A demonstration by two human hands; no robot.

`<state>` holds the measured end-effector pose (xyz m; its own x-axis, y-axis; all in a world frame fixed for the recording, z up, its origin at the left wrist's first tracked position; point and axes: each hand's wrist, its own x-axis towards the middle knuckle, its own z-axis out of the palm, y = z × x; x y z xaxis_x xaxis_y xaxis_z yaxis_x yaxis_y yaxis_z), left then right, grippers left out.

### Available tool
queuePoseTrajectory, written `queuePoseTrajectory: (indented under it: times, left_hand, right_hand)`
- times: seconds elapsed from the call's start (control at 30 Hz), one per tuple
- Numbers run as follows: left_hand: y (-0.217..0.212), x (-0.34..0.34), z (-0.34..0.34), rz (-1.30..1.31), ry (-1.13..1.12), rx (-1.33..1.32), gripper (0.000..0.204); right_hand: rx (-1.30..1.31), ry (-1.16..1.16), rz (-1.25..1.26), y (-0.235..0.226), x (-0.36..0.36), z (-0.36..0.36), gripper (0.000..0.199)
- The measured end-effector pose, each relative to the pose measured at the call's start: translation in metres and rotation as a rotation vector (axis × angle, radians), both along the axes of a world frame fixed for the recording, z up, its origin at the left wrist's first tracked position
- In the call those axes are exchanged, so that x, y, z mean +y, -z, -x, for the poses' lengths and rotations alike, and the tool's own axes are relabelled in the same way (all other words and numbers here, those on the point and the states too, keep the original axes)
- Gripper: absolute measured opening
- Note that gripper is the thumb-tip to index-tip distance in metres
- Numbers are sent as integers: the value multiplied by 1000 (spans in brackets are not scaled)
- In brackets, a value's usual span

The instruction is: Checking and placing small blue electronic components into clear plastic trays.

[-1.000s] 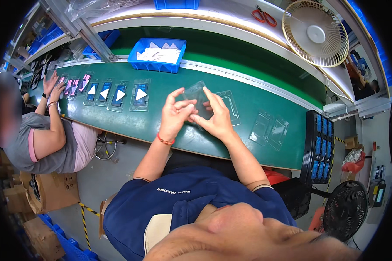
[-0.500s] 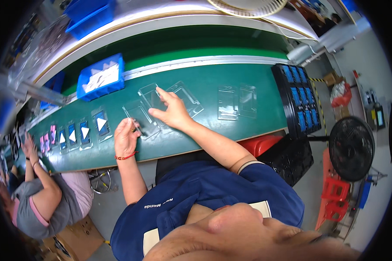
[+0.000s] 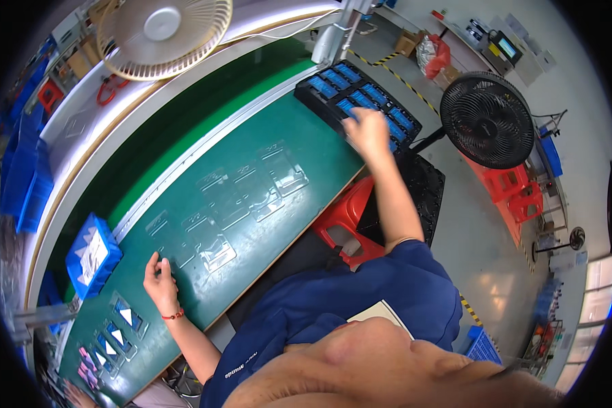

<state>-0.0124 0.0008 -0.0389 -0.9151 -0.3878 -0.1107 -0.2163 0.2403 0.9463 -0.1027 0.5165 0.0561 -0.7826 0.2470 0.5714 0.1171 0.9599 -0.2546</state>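
Note:
My right hand (image 3: 370, 136) is over the near edge of a black tray (image 3: 309, 96) at the far right end of the bench. Its fingers are bent together at one of the blue-faced flat pieces (image 3: 347, 107) in the tray; whatever is between the fingertips is hidden. At the left, my left hand (image 3: 160, 284) hovers above the green bench top with thumb and fingers apart, holding nothing. Beside it lie several clear plastic blister shells, the closest being one shell (image 3: 196, 234); another shell (image 3: 283, 170) lies farther right.
A blue bin (image 3: 112, 255) of white pieces stands left, before a row of blister packs with white triangles (image 3: 126, 316). A co-worker's hand (image 3: 78, 394) shows at the lower left. A black fan (image 3: 486, 121) and a red stool (image 3: 343, 214) stand right of the bench.
The view has swung right. My right hand has gone from the clear shells to the black tray. My left hand has let go of a clear shell, and the shells lie spread on the bench.

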Motion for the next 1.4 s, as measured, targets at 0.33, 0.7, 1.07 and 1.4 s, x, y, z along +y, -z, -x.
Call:
queuePoseTrajectory:
  times: [0.33,0.7,1.07,1.4]
  left_hand:
    - [-2,3,3,-127,-40,21,25]
    - [-2,2,0,-142,-42,31,22]
    - [6,-2,-3,-139,-7,62,21]
    - [3,0,-4,-144,-32,72,19]
  right_hand:
    - [-531,355,68,4,194,9,47]
    - [-533,185,122,2,143,-10,52]
    - [-505,69,43,5,97,-29,46]
    - [-411,128,32,-33,105,29,43]
